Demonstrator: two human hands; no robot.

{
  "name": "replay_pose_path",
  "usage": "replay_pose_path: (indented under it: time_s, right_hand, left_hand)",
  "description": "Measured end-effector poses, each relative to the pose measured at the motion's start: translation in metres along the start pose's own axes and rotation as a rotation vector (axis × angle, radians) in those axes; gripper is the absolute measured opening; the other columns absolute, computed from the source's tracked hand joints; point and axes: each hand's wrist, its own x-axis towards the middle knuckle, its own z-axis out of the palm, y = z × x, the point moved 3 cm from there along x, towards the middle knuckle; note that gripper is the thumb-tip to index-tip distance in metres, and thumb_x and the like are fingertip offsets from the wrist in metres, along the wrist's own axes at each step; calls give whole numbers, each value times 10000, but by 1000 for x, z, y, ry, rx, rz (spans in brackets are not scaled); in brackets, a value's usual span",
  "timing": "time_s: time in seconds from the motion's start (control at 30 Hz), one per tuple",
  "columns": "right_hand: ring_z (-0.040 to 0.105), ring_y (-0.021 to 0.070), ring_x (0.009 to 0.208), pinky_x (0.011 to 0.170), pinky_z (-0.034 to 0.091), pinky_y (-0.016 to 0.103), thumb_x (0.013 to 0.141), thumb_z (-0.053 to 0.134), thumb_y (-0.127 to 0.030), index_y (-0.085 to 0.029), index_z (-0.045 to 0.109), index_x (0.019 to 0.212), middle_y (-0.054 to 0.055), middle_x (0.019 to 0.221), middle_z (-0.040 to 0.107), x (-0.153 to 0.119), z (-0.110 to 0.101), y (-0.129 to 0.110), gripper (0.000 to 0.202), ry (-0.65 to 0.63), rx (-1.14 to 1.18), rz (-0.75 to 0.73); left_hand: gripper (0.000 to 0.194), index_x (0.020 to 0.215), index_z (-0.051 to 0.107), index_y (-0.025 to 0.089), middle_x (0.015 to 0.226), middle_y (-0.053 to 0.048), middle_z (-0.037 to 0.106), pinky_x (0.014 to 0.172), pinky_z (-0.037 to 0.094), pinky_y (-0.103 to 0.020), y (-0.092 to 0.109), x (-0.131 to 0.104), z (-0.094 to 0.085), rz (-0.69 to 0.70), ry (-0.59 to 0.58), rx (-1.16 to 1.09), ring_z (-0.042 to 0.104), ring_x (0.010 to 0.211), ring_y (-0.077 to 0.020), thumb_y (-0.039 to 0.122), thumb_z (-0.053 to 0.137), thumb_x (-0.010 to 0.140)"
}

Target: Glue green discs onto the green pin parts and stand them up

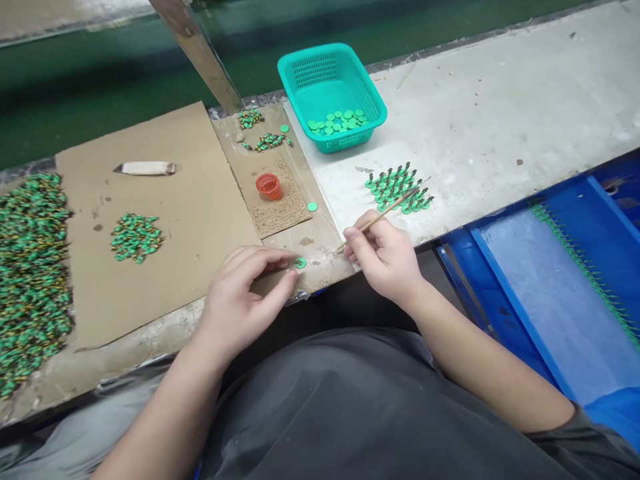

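My right hand (383, 257) is closed on a thin wooden stick (383, 217), whose darker far end lies over the group of green discs with dark upright pieces (397, 190). Near the table's front edge, my left hand (250, 290) has its thumb and forefinger apart beside a green disc (301, 263); a small dark mark or piece shows on that disc. Nothing is visible between the left thumb and forefinger. A red cup (269, 187) with liquid stands on a speckled board (285, 212), with another green disc (313, 207) to its right.
A teal basket (330, 141) holds green discs. On cardboard (200, 220) lie a pale pointed tool (147, 168) and a small pile of green-gold pieces (136, 238). A large pile (35, 280) covers the far left. Blue trays (565, 293) sit at right.
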Motion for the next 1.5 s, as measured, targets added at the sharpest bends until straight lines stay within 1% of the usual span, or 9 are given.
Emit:
replay_pose_path:
  time_s: [0.13,0.27,0.53,0.77,0.93,1.03,1.2,1.37,1.5]
  right_hand:
    - [805,180,746,707,631,298,1228,656,-586,-269,648,985,13,856,787,-4,-1,6,399,-32,-46,-21]
    - [821,195,754,718,630,305,1217,673,-490,-272,662,981,20,846,805,-4,-1,6,322,-48,-69,9]
    - [809,202,703,686,620,304,1211,656,-406,-274,661,944,22,815,797,-3,2,3,297,-47,-103,-25]
    - [809,200,702,683,635,298,1222,628,-443,-269,669,922,37,836,798,-5,5,6,350,-42,-122,-29]
    - [812,204,705,670,636,294,1227,622,-494,-267,669,915,42,822,801,-3,4,5,388,-48,-119,-29]
    - [832,221,726,679,652,308,1226,625,-505,-270,669,949,48,824,816,-2,3,6,366,-51,-103,-25]
    - [837,217,754,726,670,316,1211,658,-454,-268,669,984,43,848,822,-1,1,10,293,-65,-93,-8]
    - [822,207,798,764,665,311,1199,679,-440,-264,679,997,36,883,799,-1,0,9,268,-86,-100,8]
    - [805,190,819,790,641,306,1185,692,-375,-256,687,958,37,938,803,2,3,1,257,-121,-123,-59]
  left_hand:
    - [163,968,886,300,945,-11,872,896,621,-372,7,5,-1,-87,62,-84,773,881,-205,420,823,1057]
    - [254,934,889,282,878,-6,872,710,629,-292,25,14,-17,-125,62,-184,783,757,-177,440,764,1090]
    - [255,867,900,295,859,-19,833,696,625,-224,71,25,-46,-191,-63,-508,766,770,-160,481,883,1040]
    - [359,819,866,263,807,-26,797,677,593,-227,79,30,-49,-179,-89,-539,721,725,-150,537,882,1050]
    - [341,845,835,260,819,-17,819,647,585,-248,72,33,-41,-68,-66,-374,753,722,-161,456,770,1118]
    - [270,944,871,281,895,-25,872,755,636,-317,55,30,-21,70,57,-76,812,806,-196,388,715,1136]
    - [224,1007,899,300,967,-64,911,890,601,-441,22,12,18,92,159,99,824,907,-267,385,736,1136]
    - [216,1275,867,275,1168,-66,913,946,639,-407,11,9,18,121,64,95,829,995,-241,360,711,1152]
    - [235,1277,876,301,1151,-34,884,977,646,-370,7,18,14,155,-57,64,831,1053,-225,368,696,1141]
